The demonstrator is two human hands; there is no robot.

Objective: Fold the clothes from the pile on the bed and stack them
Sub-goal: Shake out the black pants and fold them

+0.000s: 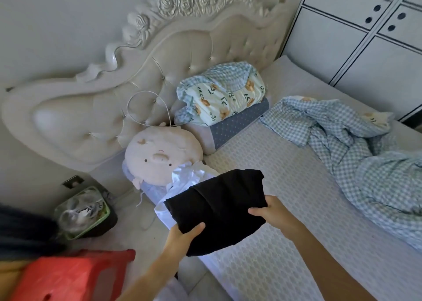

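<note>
Black folded garment [219, 207] between left hand [182, 234] and right hand [269, 211] grips.

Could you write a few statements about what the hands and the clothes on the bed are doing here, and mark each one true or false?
1. Both hands hold the folded black garment. True: the left hand grips its near-left edge and the right hand its right edge.
2. The black garment lies over a white garment. True: white fabric shows beneath it on the far and left sides.
3. The pig plush sits on the checked quilt. False: it rests near the headboard, well apart from the quilt.
4. The red stool stands on the mattress. False: it is off the bed, at the lower left.
5. The floral pillow lies flat on the floor. False: it sits on a blue dotted pillow.
</note>
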